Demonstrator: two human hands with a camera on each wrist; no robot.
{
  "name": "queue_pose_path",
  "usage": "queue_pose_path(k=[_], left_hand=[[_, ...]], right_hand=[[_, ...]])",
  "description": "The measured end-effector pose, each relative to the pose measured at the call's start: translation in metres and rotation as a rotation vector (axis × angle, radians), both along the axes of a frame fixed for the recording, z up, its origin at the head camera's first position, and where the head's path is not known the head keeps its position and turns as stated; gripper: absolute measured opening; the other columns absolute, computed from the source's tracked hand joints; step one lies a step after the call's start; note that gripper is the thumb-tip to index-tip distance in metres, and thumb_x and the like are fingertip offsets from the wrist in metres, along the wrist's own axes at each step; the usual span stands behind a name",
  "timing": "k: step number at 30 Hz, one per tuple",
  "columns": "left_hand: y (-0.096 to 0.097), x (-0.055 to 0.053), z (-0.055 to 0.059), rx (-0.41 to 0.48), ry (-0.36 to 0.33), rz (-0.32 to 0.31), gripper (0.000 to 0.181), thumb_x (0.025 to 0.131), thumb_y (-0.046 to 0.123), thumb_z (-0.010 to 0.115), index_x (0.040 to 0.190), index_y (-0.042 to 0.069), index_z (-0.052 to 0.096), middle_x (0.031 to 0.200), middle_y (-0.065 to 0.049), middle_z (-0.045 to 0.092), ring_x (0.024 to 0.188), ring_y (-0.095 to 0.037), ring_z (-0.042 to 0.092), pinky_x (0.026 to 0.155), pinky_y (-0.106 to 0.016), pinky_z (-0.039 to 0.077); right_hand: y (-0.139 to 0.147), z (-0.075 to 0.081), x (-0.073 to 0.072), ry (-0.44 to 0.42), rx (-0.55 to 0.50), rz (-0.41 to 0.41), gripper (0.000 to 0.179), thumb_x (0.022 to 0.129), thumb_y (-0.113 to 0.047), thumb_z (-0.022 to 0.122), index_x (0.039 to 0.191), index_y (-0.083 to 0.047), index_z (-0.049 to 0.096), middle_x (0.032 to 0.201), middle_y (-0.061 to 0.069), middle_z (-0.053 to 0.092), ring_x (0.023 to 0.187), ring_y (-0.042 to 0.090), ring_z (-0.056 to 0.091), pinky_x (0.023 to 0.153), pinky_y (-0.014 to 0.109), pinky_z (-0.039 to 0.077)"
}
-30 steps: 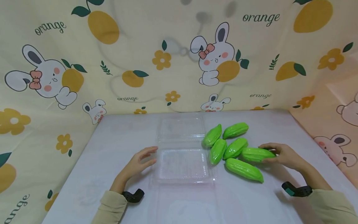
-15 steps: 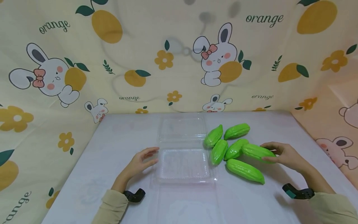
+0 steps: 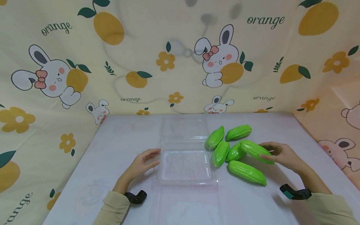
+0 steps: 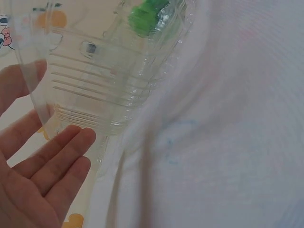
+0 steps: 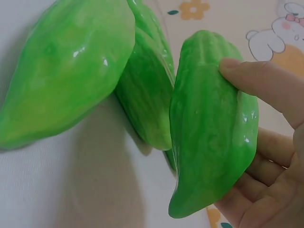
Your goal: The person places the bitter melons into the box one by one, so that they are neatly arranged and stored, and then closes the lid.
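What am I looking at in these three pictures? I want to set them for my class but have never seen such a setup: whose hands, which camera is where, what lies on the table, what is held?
No machine works here: a person uses two bare hands. The wide picture comes from a camera on the person's head; the two close ones come from cameras strapped to each wrist. On the white table lies an open clear plastic box with its lid folded back, and beside it six glossy green toy gourds. The left hand rests open at the box's edge, fingers straight. The right hand holds one green gourd, thumb on top and fingers beneath, tilted above the others. A printed cloth with rabbits and oranges hangs behind.
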State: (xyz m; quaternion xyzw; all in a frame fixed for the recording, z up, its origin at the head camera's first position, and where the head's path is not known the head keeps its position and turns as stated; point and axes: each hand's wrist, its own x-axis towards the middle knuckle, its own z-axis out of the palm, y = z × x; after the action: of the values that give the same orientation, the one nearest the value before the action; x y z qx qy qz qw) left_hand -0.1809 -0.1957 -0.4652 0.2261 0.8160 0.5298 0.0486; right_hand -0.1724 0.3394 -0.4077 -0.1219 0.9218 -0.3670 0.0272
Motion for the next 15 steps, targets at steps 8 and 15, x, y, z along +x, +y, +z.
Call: queue_pose_path(k=[8, 15], left_hand=[[0.0, 0.0, 0.0, -0.011, -0.009, 0.004, 0.051, 0.091, 0.016, 0.067, 0.136, 0.0, 0.05, 0.138, -0.023, 0.054, 0.128, -0.038, 0.052, 0.113, -0.045, 0.041], [0.0, 0.0, -0.002, -0.024, -0.03, 0.017, 0.052, 0.092, 0.019, 0.066, 0.138, 0.003, 0.049, 0.14, -0.021, 0.053, 0.131, -0.037, 0.051, 0.114, -0.046, 0.039]], right_hand=[[-0.007, 0.0, -0.002, 0.001, 0.016, 0.002, 0.045, 0.089, -0.02, 0.07, 0.125, 0.003, 0.058, 0.11, -0.01, 0.062, 0.091, -0.02, 0.048, 0.077, 0.004, 0.049], [-0.015, 0.003, -0.002, -0.008, 0.033, -0.001, 0.046, 0.09, -0.022, 0.068, 0.127, 0.003, 0.057, 0.121, 0.019, 0.062, 0.091, -0.022, 0.046, 0.078, 0.004, 0.048]])
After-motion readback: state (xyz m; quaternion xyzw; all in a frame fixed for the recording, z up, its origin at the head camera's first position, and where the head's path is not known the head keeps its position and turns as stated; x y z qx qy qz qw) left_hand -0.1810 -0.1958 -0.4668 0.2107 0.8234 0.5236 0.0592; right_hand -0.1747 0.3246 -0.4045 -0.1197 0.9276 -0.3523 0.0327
